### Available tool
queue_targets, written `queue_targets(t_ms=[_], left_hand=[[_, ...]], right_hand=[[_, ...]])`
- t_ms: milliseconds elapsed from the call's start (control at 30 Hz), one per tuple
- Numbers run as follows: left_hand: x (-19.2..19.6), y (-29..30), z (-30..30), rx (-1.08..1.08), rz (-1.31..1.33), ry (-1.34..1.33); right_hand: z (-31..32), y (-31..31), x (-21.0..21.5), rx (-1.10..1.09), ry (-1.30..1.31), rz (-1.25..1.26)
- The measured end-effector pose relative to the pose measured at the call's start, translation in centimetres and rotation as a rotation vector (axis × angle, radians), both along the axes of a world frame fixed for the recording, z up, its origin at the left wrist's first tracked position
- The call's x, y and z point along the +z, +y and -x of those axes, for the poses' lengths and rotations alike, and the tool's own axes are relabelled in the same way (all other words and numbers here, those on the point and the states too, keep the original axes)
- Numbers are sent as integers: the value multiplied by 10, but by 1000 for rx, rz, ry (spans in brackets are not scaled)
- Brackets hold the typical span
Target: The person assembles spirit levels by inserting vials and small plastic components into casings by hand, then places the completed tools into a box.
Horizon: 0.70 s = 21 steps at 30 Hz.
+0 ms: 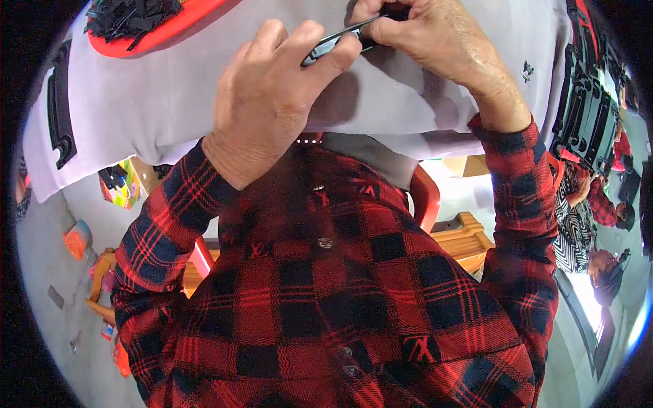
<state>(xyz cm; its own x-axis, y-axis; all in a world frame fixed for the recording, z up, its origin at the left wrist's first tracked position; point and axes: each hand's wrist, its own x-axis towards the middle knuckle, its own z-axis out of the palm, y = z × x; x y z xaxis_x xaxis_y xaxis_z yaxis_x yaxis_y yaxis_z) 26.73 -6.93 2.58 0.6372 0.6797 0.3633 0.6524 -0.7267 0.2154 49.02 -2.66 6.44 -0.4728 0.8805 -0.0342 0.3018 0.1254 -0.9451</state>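
Both my hands are raised over the grey cloth-covered table, holding a slim, glossy black plastic piece between them. My left hand pinches its near left end between thumb and fingers. At the far right end, my right hand is closed with thumb and fingertips pressed together. Its fingers partly run out of the top of the picture, and they cover that end of the piece. What else they may grip there is hidden.
A red tray heaped with small black plastic parts stands at the far left. One long black plastic strip lies near the table's left edge. Several similar strips are piled on the right, beyond small black bits. People sit farther right.
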Motion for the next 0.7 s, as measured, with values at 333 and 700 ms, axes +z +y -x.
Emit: queue_targets(t_ms=[333, 700], left_hand=[[1, 1, 2, -3, -3, 13], [0, -1, 0, 5, -2, 26]], right_hand=[[4, 2, 10, -70, -143, 271], [7, 1, 10, -104, -191, 209]])
